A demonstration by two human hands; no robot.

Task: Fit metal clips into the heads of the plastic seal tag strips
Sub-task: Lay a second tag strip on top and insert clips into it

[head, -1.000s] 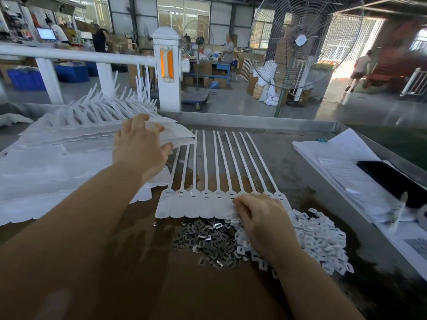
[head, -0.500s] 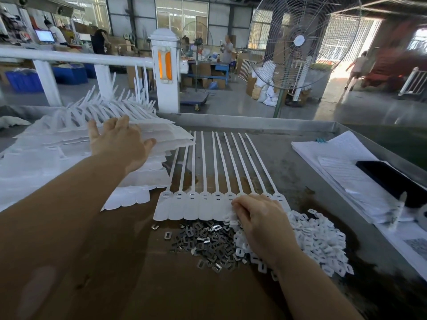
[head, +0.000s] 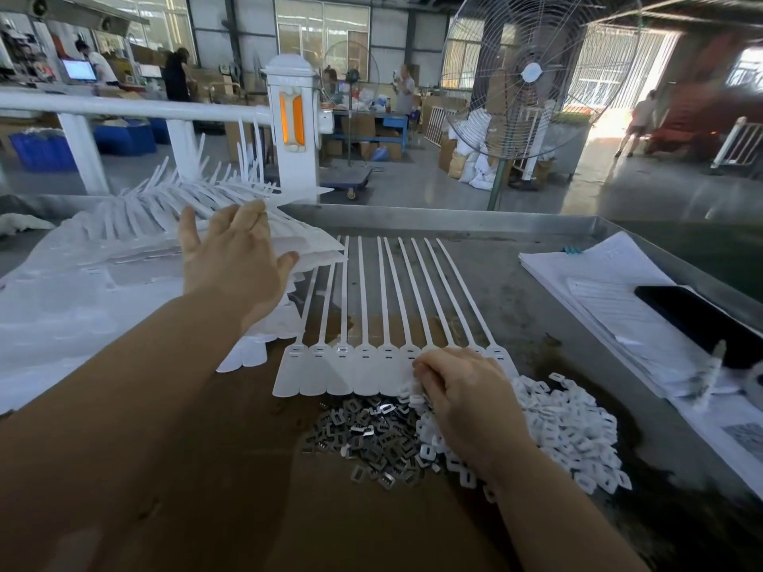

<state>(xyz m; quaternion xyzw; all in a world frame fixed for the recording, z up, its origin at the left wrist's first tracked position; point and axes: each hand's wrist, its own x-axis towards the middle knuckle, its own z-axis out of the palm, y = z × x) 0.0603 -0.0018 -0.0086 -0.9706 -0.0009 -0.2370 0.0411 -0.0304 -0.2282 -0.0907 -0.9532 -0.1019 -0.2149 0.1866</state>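
Note:
A joined row of white seal tag strips (head: 363,365) lies flat in the middle of the metal table (head: 516,307), tails pointing away. In front of it sits a heap of small metal clips (head: 367,439), and to its right a heap of small white plastic pieces (head: 574,423). My right hand (head: 466,402) rests with curled fingers on the row's right heads, at the edge of the white pieces; what the fingertips hold is hidden. My left hand (head: 235,258) lies with fingers spread on a big stack of white tag strips (head: 103,282) at the left.
A pile of papers (head: 611,307) with a black phone (head: 702,319) lies at the right of the table. A white railing post (head: 295,130) stands behind the raised far rim. A large standing fan (head: 532,72) and several people are beyond.
My left hand has slid farther away and to the right over the stack of strips. My right hand stays on the row's right heads.

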